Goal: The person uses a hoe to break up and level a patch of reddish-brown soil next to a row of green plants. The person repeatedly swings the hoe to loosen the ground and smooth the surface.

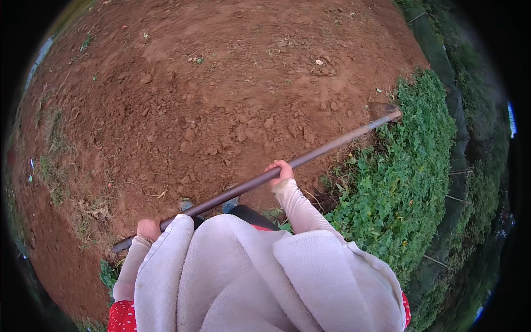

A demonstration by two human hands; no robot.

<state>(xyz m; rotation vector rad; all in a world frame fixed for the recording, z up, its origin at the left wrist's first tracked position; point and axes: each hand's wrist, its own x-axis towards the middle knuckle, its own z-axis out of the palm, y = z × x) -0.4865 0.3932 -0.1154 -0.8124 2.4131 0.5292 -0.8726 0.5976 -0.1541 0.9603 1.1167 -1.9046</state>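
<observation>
A long-handled hoe lies slantwise across my body, its brown handle running from lower left to upper right. My left hand grips the handle near its butt end, at my left side. Farther up, about mid-handle, my right hand is closed around it. The hoe's metal blade is at the far right end, at the border between the bare soil and the green leafy plants. Whether the blade touches the soil I cannot tell. A white towel-like cloth drapes over my front and hides part of the handle.
Reddish-brown soil with loose clods spreads ahead. Dense leafy plants grow on the right, with dark netting and thin sticks beyond. Dry grass lies at the left. My shoes show partly below the handle.
</observation>
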